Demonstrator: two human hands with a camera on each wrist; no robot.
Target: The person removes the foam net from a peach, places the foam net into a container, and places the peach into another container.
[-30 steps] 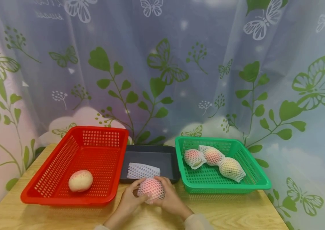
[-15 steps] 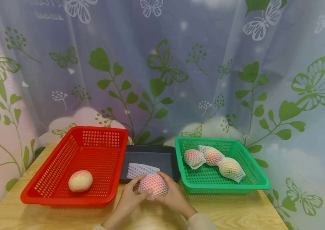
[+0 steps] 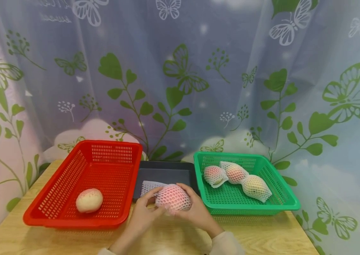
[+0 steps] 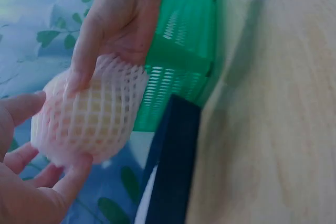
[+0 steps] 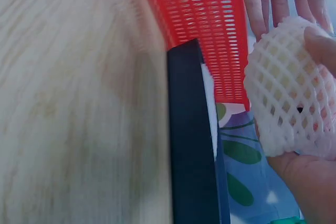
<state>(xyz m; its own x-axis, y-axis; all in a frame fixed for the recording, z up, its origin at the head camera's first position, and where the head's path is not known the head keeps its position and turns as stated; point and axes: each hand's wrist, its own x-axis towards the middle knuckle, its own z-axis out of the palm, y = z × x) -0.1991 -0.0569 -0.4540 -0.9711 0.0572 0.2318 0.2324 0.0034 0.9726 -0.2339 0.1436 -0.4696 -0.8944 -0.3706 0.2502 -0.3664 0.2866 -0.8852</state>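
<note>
A peach in a white foam net [image 3: 174,197] is held up between both hands over the front edge of the dark tray [image 3: 167,165]. My left hand [image 3: 145,212] grips its left side, and in the left wrist view the fingers [image 4: 71,182] press against the net. The right hand [image 3: 200,215] holds the opposite side, with its thumb on the net in the right wrist view. A flat foam net sleeve [image 3: 148,187] lies in the tray, partly hidden behind the peach. One bare peach [image 3: 89,200] sits in the red basket [image 3: 81,222].
At the right stands a green basket [image 3: 247,206] containing three netted peaches [image 3: 256,187]. The red basket is left of the tray. All stand on a wooden table [image 3: 263,233], in front of a patterned curtain [image 3: 180,106].
Both hands have raised the netted peach slightly and shifted it right, turning it a little. It now covers more of the flat sleeve. Baskets and their contents are unmoved.
</note>
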